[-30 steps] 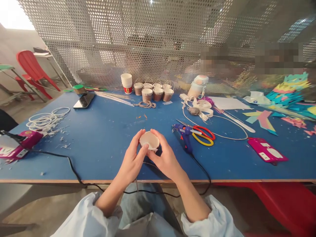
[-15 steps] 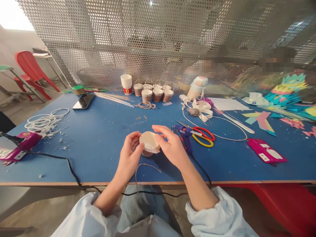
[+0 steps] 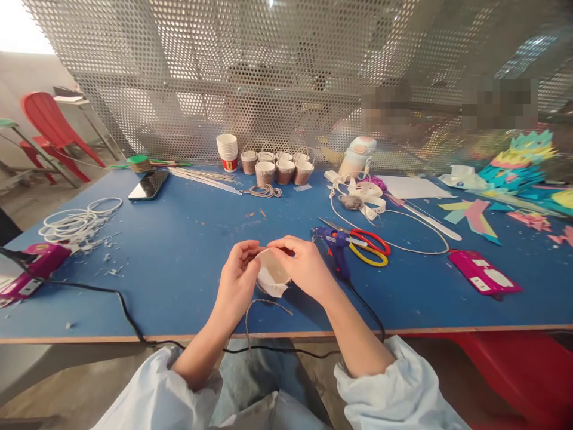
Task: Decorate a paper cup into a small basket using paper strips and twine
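Between my hands is a small paper cup (image 3: 274,273), its pale inside facing me and a white flap standing out at the near rim. My left hand (image 3: 239,272) grips its left side with curled fingers. At the far right of the rim, my right hand (image 3: 302,263) pinches the edge between thumb and fingers. A piece of brown twine (image 3: 268,302) lies just below the cup and hangs over the table edge. Right of my right hand are a blue glue gun (image 3: 336,242) and scissors with red and yellow handles (image 3: 373,248).
Several twine-wrapped cups (image 3: 265,173) stand at the back beside a stack of paper cups (image 3: 227,152). A phone (image 3: 148,185) and coiled white cord (image 3: 80,221) lie left. A black cable (image 3: 123,298) runs along the front edge. Right are a tape measure (image 3: 369,200) and a magenta power strip (image 3: 483,272).
The cup has tilted so its opening faces me more. My right hand has moved from the side of the rim to pinch its far edge, and its fingers have closed.
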A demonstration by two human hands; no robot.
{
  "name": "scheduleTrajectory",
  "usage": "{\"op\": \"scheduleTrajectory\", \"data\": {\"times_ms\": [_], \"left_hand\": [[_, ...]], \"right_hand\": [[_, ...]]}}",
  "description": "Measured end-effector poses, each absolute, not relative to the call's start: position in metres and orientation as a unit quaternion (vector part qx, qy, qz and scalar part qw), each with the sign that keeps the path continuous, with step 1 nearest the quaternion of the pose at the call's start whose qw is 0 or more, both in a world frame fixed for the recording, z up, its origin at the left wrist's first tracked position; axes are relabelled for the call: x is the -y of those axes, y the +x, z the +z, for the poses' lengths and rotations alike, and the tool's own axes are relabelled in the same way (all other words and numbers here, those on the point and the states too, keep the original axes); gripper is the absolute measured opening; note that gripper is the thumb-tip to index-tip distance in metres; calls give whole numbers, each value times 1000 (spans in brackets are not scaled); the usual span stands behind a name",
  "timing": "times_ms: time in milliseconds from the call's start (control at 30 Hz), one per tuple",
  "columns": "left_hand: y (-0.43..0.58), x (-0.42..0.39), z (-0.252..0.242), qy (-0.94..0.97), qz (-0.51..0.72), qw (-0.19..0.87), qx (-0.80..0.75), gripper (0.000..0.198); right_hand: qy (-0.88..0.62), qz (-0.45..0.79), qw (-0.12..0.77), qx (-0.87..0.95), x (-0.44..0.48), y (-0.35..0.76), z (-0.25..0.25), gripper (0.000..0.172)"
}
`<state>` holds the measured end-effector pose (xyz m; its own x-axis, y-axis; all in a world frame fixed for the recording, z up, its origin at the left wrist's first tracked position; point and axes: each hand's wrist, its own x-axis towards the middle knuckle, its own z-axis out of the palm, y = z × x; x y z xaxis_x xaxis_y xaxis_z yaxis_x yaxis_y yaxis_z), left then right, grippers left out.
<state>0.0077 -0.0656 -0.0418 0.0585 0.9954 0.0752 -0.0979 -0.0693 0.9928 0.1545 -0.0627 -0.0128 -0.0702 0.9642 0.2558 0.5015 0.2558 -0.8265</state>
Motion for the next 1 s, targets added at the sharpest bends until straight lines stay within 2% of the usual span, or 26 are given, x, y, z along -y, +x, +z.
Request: {"op": "scheduleTrajectory", "data": {"times_ms": [133, 233, 333, 500, 700, 867, 1000], "left_hand": [[5, 68, -43, 505, 525, 512, -456, 25], [4, 75, -43, 532, 551, 453, -458, 23], [3, 82, -46, 585, 535, 395, -464, 23], [2, 84, -50, 616, 506, 354, -490, 25], [-3, 83, -45, 618, 473, 362, -514, 32], [-14, 88, -39, 606, 458, 411, -504, 43], [-14, 93, -41, 649, 473, 411, -431, 49]], "right_hand": [[-534, 319, 419, 661, 71, 156, -15, 21], [-509, 321, 443, 664, 79, 155, -19, 26], [-487, 336, 425, 685, 87, 154, -23, 34], [-507, 287, 411, 701, 95, 150, -33, 42], [-527, 249, 396, 709, 98, 149, -36, 45], [-515, 324, 428, 668, 101, 160, -30, 53], [-457, 348, 462, 676, 100, 158, -29, 59]]}}
